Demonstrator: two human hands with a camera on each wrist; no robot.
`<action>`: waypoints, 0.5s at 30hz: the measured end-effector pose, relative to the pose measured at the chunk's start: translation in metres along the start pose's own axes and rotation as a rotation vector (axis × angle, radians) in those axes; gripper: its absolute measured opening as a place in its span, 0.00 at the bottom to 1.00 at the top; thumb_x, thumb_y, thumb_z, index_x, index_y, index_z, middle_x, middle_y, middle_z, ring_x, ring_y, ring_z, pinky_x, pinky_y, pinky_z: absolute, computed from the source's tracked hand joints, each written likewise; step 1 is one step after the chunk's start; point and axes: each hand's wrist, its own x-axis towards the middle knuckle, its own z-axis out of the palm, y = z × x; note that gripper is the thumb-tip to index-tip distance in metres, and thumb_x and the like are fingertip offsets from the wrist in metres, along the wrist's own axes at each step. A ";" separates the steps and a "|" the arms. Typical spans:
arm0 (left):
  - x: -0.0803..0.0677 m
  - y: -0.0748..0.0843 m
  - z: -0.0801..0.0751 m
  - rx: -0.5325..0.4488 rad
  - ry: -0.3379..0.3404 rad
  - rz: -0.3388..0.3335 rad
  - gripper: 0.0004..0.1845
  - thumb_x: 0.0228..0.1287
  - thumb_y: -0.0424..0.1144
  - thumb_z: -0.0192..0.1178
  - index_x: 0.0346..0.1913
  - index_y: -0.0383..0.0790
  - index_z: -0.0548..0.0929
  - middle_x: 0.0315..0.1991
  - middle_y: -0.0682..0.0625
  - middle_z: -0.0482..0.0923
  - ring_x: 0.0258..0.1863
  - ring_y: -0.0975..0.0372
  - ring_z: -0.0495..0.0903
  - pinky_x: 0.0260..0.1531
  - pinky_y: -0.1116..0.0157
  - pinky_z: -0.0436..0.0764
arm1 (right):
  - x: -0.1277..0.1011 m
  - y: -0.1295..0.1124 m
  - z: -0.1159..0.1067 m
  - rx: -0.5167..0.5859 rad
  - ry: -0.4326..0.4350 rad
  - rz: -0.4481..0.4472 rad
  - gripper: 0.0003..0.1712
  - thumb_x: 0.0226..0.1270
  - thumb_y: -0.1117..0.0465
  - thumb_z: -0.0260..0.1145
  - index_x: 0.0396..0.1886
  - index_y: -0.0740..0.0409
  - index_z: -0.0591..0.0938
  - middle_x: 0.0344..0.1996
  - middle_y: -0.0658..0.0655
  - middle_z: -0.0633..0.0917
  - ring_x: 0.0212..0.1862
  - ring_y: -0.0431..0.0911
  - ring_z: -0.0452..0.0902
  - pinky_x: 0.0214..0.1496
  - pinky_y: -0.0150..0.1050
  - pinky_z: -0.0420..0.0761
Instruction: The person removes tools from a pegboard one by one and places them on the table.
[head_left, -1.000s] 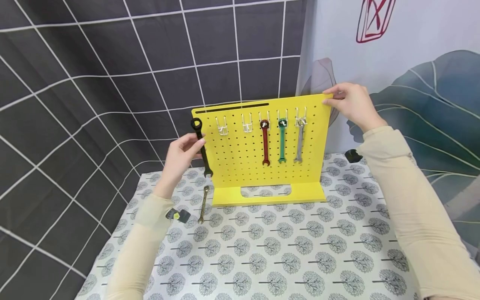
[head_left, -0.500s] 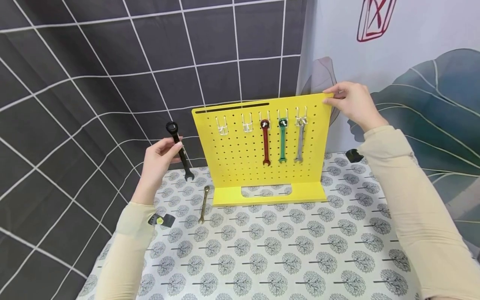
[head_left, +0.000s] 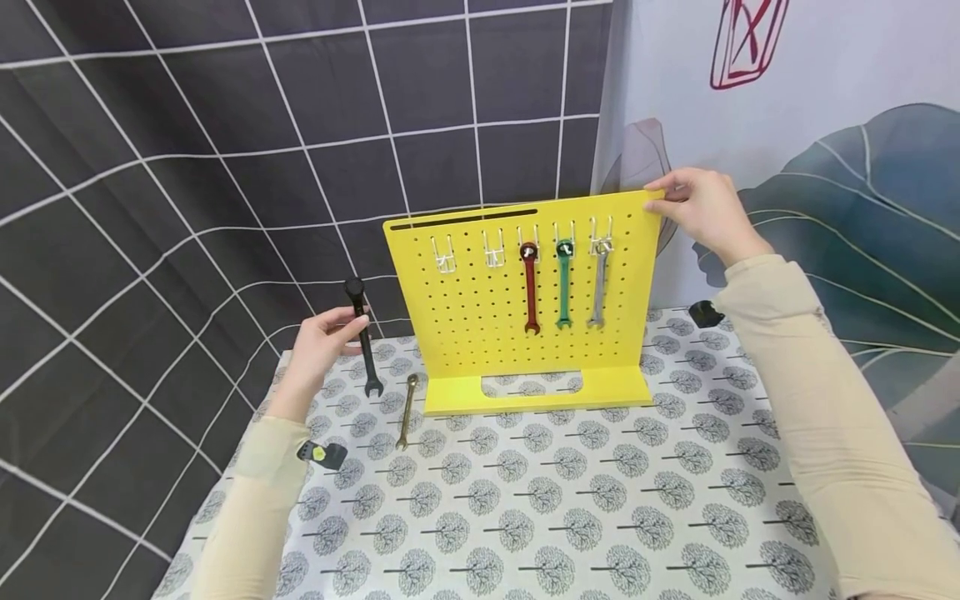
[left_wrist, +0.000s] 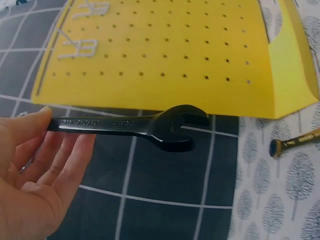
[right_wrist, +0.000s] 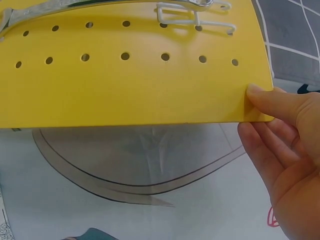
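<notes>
A yellow pegboard stand (head_left: 480, 325) stands upright on the patterned table, with red (head_left: 530, 287), green (head_left: 563, 283) and silver (head_left: 597, 283) wrenches hanging from white hooks. My left hand (head_left: 322, 346) pinches a black wrench (head_left: 361, 337) by its shaft, left of the board and just above the table; the wrench's open end (left_wrist: 177, 127) points down. A brass wrench (head_left: 406, 410) lies flat on the cloth beside it. My right hand (head_left: 701, 208) pinches the board's top right corner (right_wrist: 260, 107).
Two empty white hooks (head_left: 444, 252) sit on the board's left half. A small black object (head_left: 705, 312) lies behind the board at the right. A dark grid-pattern backdrop rises at the left and rear; a leaf-print wall is at the right.
My left hand has carried the black wrench away from the board's left edge, leftward and down toward the table. The right hand stays on the board's corner.
</notes>
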 end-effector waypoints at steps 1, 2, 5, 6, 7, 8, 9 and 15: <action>0.000 -0.003 0.000 0.003 -0.007 -0.016 0.23 0.72 0.40 0.63 0.61 0.25 0.78 0.51 0.41 0.84 0.39 0.70 0.83 0.41 0.59 0.88 | 0.000 0.000 0.000 0.002 -0.001 0.002 0.23 0.72 0.55 0.68 0.63 0.58 0.81 0.57 0.62 0.82 0.57 0.56 0.80 0.48 0.36 0.77; 0.000 -0.006 0.000 0.013 -0.015 -0.029 0.23 0.72 0.40 0.63 0.61 0.25 0.78 0.52 0.39 0.83 0.39 0.70 0.83 0.41 0.60 0.88 | 0.000 0.000 0.000 0.003 -0.001 0.003 0.23 0.72 0.55 0.68 0.63 0.58 0.81 0.57 0.62 0.82 0.57 0.56 0.80 0.49 0.38 0.77; 0.000 -0.015 0.002 0.034 -0.033 -0.056 0.23 0.72 0.40 0.62 0.61 0.25 0.78 0.55 0.33 0.81 0.39 0.70 0.82 0.40 0.61 0.88 | 0.000 -0.001 0.000 0.004 0.000 0.006 0.23 0.72 0.55 0.68 0.63 0.58 0.81 0.58 0.62 0.82 0.57 0.56 0.80 0.52 0.42 0.78; 0.001 -0.018 0.003 0.041 -0.037 -0.067 0.23 0.73 0.39 0.62 0.61 0.25 0.78 0.55 0.32 0.81 0.40 0.70 0.82 0.41 0.61 0.88 | -0.001 0.000 0.000 0.005 -0.001 0.008 0.24 0.72 0.55 0.68 0.63 0.58 0.81 0.58 0.63 0.82 0.57 0.56 0.79 0.52 0.43 0.78; 0.001 -0.021 0.004 0.047 -0.037 -0.082 0.23 0.73 0.39 0.62 0.61 0.25 0.78 0.55 0.32 0.81 0.40 0.69 0.82 0.41 0.61 0.88 | -0.001 0.000 0.000 0.003 -0.003 0.009 0.24 0.72 0.55 0.68 0.63 0.58 0.81 0.58 0.63 0.82 0.57 0.57 0.79 0.53 0.44 0.78; 0.001 -0.024 0.004 0.052 -0.040 -0.098 0.23 0.73 0.39 0.62 0.62 0.25 0.77 0.55 0.32 0.80 0.41 0.69 0.81 0.42 0.61 0.88 | -0.001 0.000 0.000 0.004 -0.004 0.011 0.24 0.72 0.55 0.68 0.63 0.58 0.81 0.58 0.63 0.82 0.58 0.57 0.79 0.53 0.45 0.78; 0.001 -0.027 0.005 0.054 -0.041 -0.115 0.23 0.73 0.39 0.61 0.62 0.25 0.77 0.55 0.32 0.80 0.41 0.69 0.81 0.42 0.61 0.88 | -0.001 0.000 0.000 0.007 -0.005 0.014 0.24 0.72 0.55 0.68 0.63 0.58 0.80 0.58 0.63 0.82 0.58 0.57 0.79 0.54 0.45 0.78; 0.002 -0.044 0.008 0.093 -0.045 -0.197 0.22 0.74 0.39 0.60 0.63 0.26 0.76 0.56 0.32 0.79 0.38 0.64 0.80 0.42 0.60 0.88 | -0.002 -0.001 0.000 0.011 -0.012 0.025 0.24 0.72 0.55 0.68 0.64 0.59 0.80 0.60 0.64 0.80 0.59 0.58 0.78 0.57 0.51 0.77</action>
